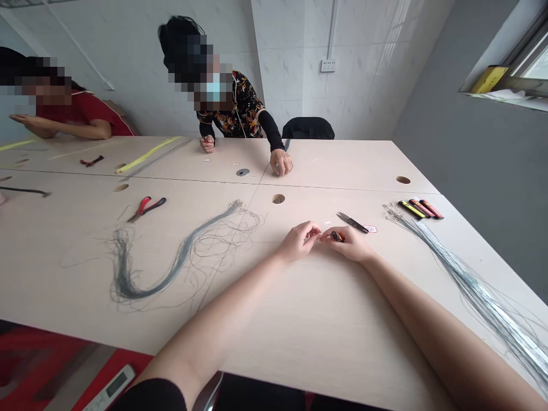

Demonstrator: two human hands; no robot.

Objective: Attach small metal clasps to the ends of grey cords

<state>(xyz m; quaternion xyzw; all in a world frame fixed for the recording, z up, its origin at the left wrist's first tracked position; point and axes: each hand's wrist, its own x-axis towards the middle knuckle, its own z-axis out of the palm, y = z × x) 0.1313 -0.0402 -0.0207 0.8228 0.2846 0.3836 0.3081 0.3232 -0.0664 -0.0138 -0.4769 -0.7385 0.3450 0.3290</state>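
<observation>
My left hand (299, 241) and my right hand (349, 242) meet fingertip to fingertip over the pale table (299, 308). A small dark object with an orange part, perhaps a lighter (337, 236), is held in my right hand. The left thumb and forefinger pinch something too small to make out. Just beyond the right hand lie dark thread snips (352, 222) and a small red-edged label (371, 229). A bundle of grey threads (184, 251) curves across the table on the left. Another bundle of pale strands (462, 274) runs along the right side.
Three lighters (420, 209) lie at the right. Red-handled pliers (145, 209) rest at the left, near a round table hole (278, 198). Across the table, a person's hand (281, 162) touches the surface; another person in red (85, 114) sits far left.
</observation>
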